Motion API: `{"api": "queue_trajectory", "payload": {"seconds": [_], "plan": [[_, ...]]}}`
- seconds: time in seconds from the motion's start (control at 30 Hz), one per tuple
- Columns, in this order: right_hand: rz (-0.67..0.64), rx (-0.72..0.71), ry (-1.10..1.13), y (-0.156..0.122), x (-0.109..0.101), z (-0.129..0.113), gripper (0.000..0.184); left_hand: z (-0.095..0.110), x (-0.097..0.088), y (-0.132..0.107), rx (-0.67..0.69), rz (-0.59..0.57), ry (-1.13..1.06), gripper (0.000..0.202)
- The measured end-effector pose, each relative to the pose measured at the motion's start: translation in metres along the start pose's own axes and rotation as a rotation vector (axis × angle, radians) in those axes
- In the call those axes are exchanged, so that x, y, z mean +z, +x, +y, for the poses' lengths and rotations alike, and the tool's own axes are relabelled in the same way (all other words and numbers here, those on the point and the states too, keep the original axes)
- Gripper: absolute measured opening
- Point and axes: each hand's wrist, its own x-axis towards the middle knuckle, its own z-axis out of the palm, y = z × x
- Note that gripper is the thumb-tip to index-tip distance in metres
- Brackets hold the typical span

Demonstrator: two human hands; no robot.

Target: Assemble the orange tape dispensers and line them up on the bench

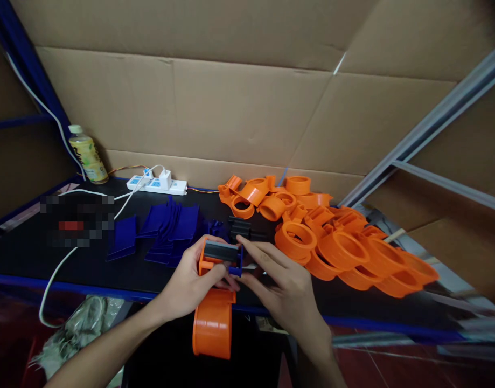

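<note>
fingers of the left hand (190, 283) clasp an orange dispenser (213, 328) at the near edge of the table (77, 269); those of the right hand (290, 280) pinch a blue end piece (239, 264) on its side. a black roller (221, 250) already lies across the frame, so this unit seems partly assembled; whether the blue end piece is fully seated cannot be told. beyond it, loose orange dispensers (338, 256), blue plates (160, 221) and black parts (239, 225) appear unassembled.
</note>
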Motion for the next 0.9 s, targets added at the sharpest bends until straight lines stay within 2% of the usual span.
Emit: {"api": "queue_trajectory", "payload": {"seconds": [0.1,0.23,0.5,0.73,0.8,0.9], "plan": [[0.054,-0.017,0.046,0.001,0.007,0.0,0.054,-0.001,-0.003,0.001,0.002,-0.006,-0.021,0.026],[0.072,-0.026,0.068,0.003,0.012,0.002,0.051,-0.004,-0.005,0.002,0.009,0.01,-0.05,0.023],[0.023,-0.044,-0.007,0.0,0.004,-0.001,0.052,-0.006,-0.003,0.001,0.052,-0.004,-0.027,0.028],[0.031,-0.077,-0.029,-0.001,0.004,-0.003,0.052,-0.005,-0.005,-0.002,0.057,0.001,-0.074,0.026],[0.048,-0.083,-0.024,0.0,0.005,0.002,0.054,-0.002,-0.007,-0.002,0.049,-0.045,-0.152,0.031],[0.114,-0.067,0.013,0.001,0.007,0.009,0.057,0.006,-0.012,-0.001,0.006,-0.236,-0.35,0.044]]}}
